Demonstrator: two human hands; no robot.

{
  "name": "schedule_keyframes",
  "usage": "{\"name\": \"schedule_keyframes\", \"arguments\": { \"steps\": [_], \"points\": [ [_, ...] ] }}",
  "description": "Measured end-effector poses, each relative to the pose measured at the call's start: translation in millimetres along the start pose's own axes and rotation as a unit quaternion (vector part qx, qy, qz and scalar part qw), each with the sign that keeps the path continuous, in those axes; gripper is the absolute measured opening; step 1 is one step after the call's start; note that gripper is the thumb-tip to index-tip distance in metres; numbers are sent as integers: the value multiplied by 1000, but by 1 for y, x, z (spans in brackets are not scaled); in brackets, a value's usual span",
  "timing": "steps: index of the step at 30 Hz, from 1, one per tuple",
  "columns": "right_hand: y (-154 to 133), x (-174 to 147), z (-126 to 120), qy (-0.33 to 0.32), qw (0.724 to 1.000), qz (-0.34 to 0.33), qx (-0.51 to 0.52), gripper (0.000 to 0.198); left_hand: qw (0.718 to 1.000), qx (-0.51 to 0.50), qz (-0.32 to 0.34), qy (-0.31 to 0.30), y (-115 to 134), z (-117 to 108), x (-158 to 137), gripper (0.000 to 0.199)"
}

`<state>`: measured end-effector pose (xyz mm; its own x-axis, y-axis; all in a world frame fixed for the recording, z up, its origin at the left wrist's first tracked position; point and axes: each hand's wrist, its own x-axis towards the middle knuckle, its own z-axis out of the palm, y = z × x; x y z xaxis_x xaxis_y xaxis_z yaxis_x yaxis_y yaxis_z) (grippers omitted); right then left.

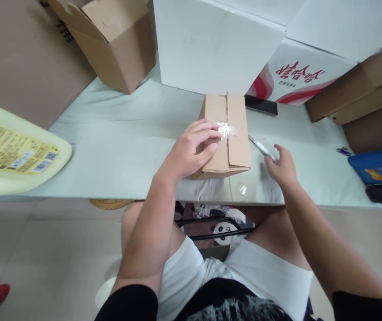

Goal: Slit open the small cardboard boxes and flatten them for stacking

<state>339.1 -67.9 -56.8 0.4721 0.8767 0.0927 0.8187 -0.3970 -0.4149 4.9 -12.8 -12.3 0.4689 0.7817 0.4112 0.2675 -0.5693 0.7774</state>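
Observation:
A small brown cardboard box (pixel 239 151) stands in front of me on the cloth-covered table. Crinkled clear tape (pixel 223 129) crosses the seam between its top flaps. My left hand (pixel 193 149) rests on the box's left side and top, fingers apart, fingertips at the tape's edge. To the right of the box lies a slim silver utility knife (pixel 260 146), its tip pointing toward the box. My right hand (pixel 282 167) is at the knife's near end, with thumb and forefinger spread apart around it; whether they touch it is hard to see.
Behind the box are a dark phone (pixel 261 105), a large white carton (pixel 207 49) and an open brown box (pixel 129 53). A yellow jug (pixel 20 156) stands at left. Blue packaging (pixel 378 165) lies at right. A clear tape scrap (pixel 242 190) is near the table's front edge.

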Motion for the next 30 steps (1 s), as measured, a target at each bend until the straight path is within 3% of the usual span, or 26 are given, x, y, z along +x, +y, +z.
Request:
{"name": "schedule_keyframes", "arguments": {
  "steps": [5,8,10,13,15,17,20,23,30],
  "points": [
    [16,-3,-3,-41,999,18,-23,23,1000,6,-5,-4,1,-2,-1,27],
    [3,-17,-13,-43,998,37,20,29,1000,8,-4,-4,1,-1,-1,27],
    [-15,-29,-24,-31,991,29,130,39,1000,8,-4,-5,2,0,-1,27],
    [-51,-48,-44,-22,912,-26,409,26,1000,7,-7,-6,2,0,-1,28],
    [-75,-62,-57,-36,867,-87,489,18,1000,9,-6,-8,2,0,-1,28],
    [-94,-76,-64,-49,852,-161,496,23,1000,11,-4,-12,2,-1,-1,28],
    [-111,-92,-63,7,882,-234,409,20,1000,13,-5,-19,1,-2,0,29],
    [-117,-101,-54,60,911,-240,330,11,1000,16,-5,-16,1,-1,0,29],
    [-129,-98,-45,65,935,-259,234,12,1000,22,0,-16,2,-1,1,29]
  ]
}}
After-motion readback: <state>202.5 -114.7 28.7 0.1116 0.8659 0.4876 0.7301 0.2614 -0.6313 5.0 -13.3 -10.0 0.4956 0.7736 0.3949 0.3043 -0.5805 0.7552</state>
